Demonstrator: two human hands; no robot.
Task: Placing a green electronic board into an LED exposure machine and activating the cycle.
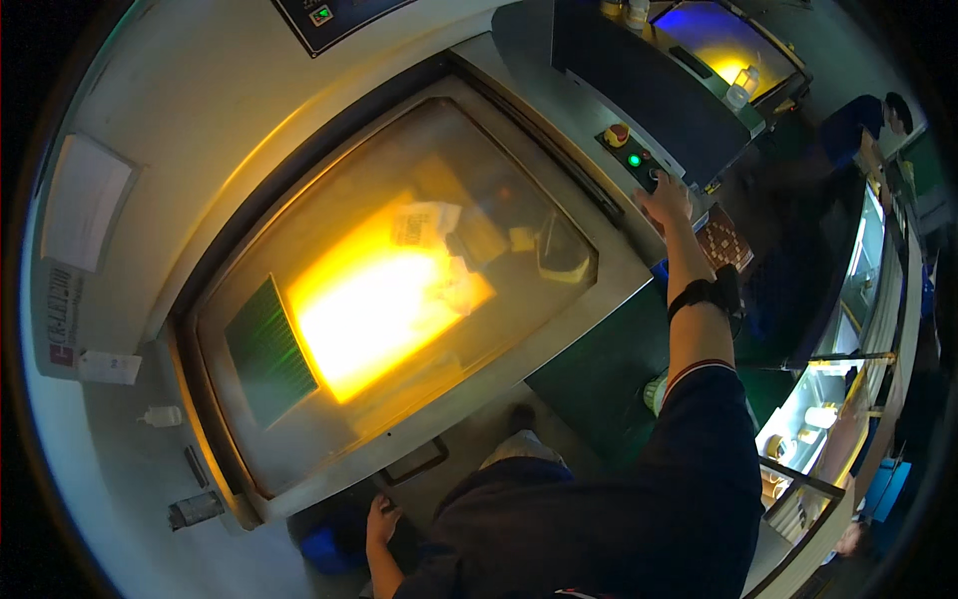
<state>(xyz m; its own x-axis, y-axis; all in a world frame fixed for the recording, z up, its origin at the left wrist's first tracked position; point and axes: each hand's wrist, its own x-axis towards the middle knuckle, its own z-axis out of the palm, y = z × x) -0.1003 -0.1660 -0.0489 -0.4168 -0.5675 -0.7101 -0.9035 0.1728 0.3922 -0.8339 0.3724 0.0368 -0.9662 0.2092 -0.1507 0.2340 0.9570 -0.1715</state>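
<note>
My right hand [669, 203] reaches out to the control strip at the machine's right side. Its fingertips touch a small black knob [655, 174], with the thumb held apart. Just beyond are a lit green button [635, 160] and a red emergency-stop button [617, 135]. Low beside the machine's front, my left hand [382, 519] is curled; whether anything is inside it is hidden. Between them lies the machine's wide window [399, 140], glowing bright yellow. A green ribbed panel [271, 351] shows at its left, and crumpled pale sheets [427, 224] lie near the glow.
A metal handle [417, 467] sits on the machine's front, near my legs. White bottles [738, 90] stand on a second machine at the far right. Another person [856, 130] is beyond it. Lit shelving [813, 419] lines the right. A brown checkered object [723, 242] lies beside my right forearm.
</note>
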